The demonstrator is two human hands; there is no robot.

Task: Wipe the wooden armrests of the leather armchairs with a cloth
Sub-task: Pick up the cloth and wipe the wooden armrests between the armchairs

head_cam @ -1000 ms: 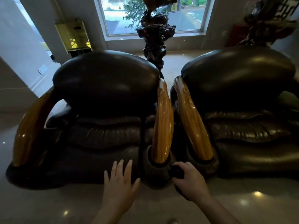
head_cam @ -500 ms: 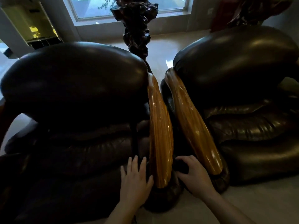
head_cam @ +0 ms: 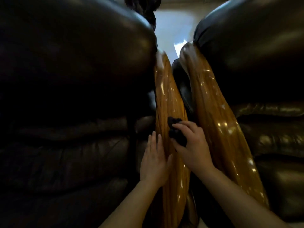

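The right hand [head_cam: 194, 145] has its grip clenched on a dark cloth [head_cam: 176, 132], pressing it onto the left armchair's wooden armrest [head_cam: 169, 99]. The left hand [head_cam: 154, 159], fingers released and flat, rests against that armrest's left side, beside the leather cushion [head_cam: 74, 137].

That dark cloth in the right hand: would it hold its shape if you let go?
Probably not. The dark cloth sits bunched in the right hand, so it looks soft and floppy. It likely glides easily, since the wooden armrest beneath looks glossy.
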